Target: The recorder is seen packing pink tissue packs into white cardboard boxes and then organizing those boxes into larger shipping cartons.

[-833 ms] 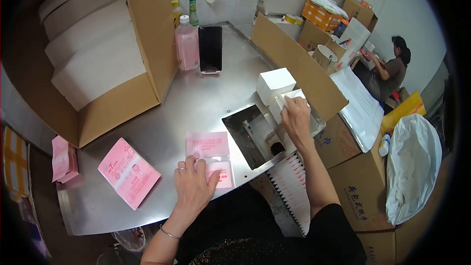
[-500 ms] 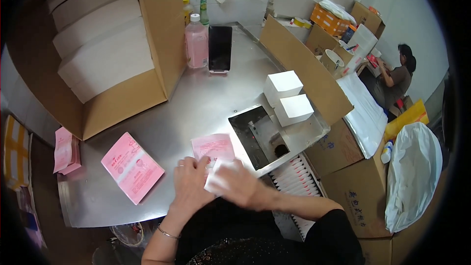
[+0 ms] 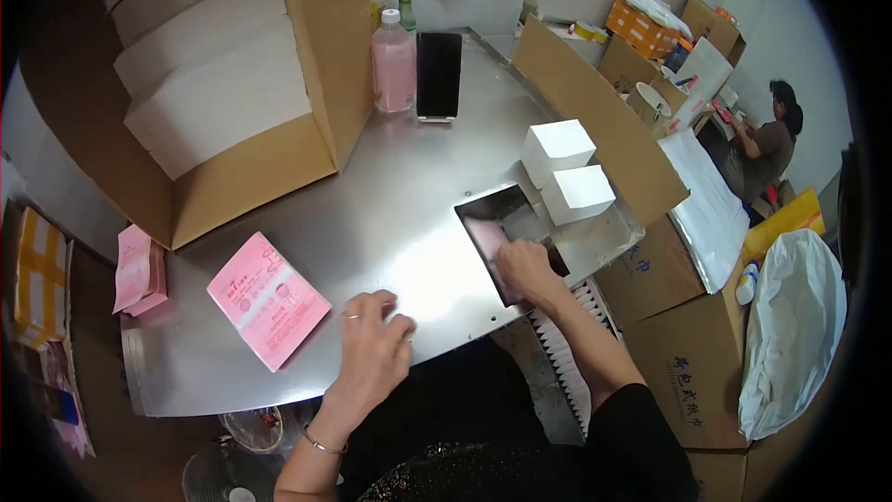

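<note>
A person's right hand (image 3: 522, 265) presses down into a rectangular opening (image 3: 506, 237) cut in the steel table (image 3: 390, 223) near its right edge, fingers curled over a pale pink packet (image 3: 487, 238) that lies partly inside the slot. How firmly the hand grips the packet cannot be told from this view. The packet lies just up and to the left of the knuckles, its long axis running roughly along the slot, from the table's near edge toward the far side. The left hand (image 3: 372, 344) rests flat and empty on the metal at the near edge, fingers loosely bent, well apart from the slot, so the right hand is plainly the nearer one.

A stack of pink leaflets (image 3: 268, 300) sits by the near left corner, to the left of that hand. Two small white boxes (image 3: 567, 170) stand just beyond the opening. A large cardboard carton (image 3: 232, 84) at the far left holds rows of white flat packs. A pink bottle (image 3: 394, 60) and a dark phone (image 3: 438, 74) stand at the far edge. Another person (image 3: 762, 144) works at the far right.
</note>
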`<state>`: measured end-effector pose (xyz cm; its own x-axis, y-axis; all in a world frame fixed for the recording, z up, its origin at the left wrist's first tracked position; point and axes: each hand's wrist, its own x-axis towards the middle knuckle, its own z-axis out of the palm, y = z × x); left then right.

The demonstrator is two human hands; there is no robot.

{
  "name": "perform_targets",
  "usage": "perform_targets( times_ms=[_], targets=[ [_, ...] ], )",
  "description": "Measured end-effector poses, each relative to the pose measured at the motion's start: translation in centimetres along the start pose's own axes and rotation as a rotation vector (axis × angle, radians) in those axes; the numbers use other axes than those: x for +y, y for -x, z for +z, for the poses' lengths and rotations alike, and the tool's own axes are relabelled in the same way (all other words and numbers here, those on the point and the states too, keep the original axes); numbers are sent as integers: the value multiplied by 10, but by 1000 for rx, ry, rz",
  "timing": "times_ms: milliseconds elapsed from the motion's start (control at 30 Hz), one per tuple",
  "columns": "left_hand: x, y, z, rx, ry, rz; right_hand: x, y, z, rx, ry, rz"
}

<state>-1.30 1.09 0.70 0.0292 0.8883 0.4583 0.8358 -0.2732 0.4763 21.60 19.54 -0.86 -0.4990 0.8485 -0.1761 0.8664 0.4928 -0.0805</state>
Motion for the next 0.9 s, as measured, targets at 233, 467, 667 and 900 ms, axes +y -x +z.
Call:
perform_targets(
  times_ms=[233, 467, 667, 900],
  targets=[
    [-52, 28, -65, 451, -557, -423, 42, 11, -50, 1089, 353, 64],
    [-51, 23, -75, 89, -389, -328, 74, 0, -27, 946, 82, 176],
    [-7, -12, 15, -24, -38, -25, 83, 4, -25, 870, -73, 167],
    [8, -20, 46, -29, -54, 23, 78, 9, -24, 1065, 3, 136]
  ],
)
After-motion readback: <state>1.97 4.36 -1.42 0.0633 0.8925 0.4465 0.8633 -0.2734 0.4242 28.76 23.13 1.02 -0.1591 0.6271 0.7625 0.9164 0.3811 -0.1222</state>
